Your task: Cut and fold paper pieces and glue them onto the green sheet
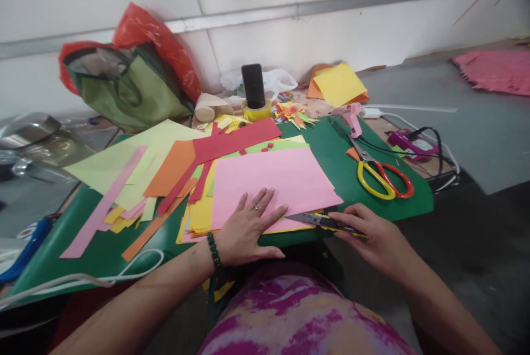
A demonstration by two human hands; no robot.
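Note:
My left hand [250, 227] lies flat with fingers spread, pressing on a pink sheet of paper [269, 175]. This sheet tops a stack of coloured paper [199, 217] in yellow, green and pink. In my right hand [368, 231] is a black and yellow utility knife [327, 221], its blade pointing left over the near edge of the pink sheet, close to my left fingertips. Just beyond the right hand, scissors [385, 179] with one yellow and one red handle rest on the green mat [318, 142]. Red, orange and pink paper strips [105, 200] lie left of the stack.
A pink glue gun [353, 118] with its cord lies behind the scissors. At the back, a phone [253, 85] stands in a yellow tape roll [265, 111], near a green bag [132, 87]. A white cable [83, 283] crosses the front left; a glass jug [39, 142] stands far left.

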